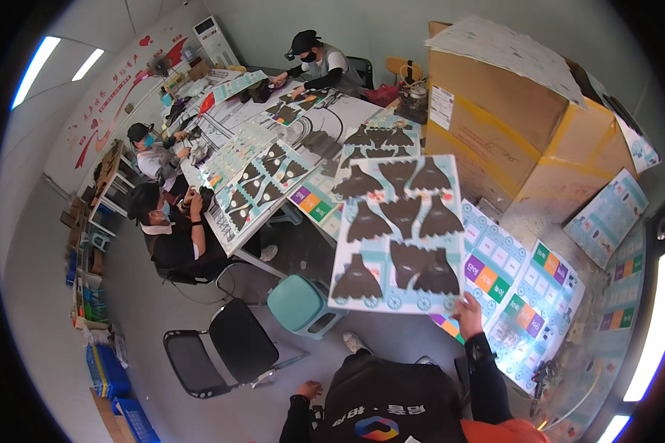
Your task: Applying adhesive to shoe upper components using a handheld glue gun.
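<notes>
My right hand (pixel 468 317) is closed on the lower right corner of a printed board (pixel 363 269), light blue and white, holding it up and slightly tilted. Rows of black dress-shaped pieces (pixel 403 215) lie across its face. What fixes them to it cannot be made out. Low in front of my body, my left hand (pixel 310 389) hangs with its fingers loosely bent, apart from the board and with nothing seen in it.
Boards with black pieces (pixel 262 183) cover the long table (pixel 236 240), where three people sit. Several printed sheets (pixel 528 295) lie to the right, below a large cardboard box (pixel 506 111). A turquoise stool (pixel 295 299) and a black folding chair (pixel 240 343) stand on the floor.
</notes>
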Action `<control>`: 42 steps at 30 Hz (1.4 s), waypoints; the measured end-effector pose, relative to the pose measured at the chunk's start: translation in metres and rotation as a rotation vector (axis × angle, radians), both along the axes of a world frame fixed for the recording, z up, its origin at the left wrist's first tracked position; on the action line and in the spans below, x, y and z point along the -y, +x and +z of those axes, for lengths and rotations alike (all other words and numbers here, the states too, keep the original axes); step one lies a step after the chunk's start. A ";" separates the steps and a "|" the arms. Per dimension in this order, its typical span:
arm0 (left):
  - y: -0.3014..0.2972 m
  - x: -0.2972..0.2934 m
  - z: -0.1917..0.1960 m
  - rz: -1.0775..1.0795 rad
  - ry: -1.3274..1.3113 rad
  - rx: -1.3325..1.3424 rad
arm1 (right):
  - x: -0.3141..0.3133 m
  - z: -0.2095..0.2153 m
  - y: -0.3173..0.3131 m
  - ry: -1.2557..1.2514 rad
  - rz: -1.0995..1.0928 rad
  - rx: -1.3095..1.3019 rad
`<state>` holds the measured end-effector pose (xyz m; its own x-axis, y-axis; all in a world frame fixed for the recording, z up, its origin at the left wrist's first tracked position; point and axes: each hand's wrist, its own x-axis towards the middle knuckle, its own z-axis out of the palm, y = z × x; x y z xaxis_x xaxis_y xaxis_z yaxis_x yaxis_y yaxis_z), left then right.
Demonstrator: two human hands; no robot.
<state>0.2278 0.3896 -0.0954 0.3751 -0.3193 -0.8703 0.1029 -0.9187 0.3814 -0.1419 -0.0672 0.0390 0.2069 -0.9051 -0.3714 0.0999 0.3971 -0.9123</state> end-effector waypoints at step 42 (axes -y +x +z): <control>0.236 0.130 0.138 0.783 -0.031 0.050 | 0.469 -0.042 0.726 0.160 -0.289 0.315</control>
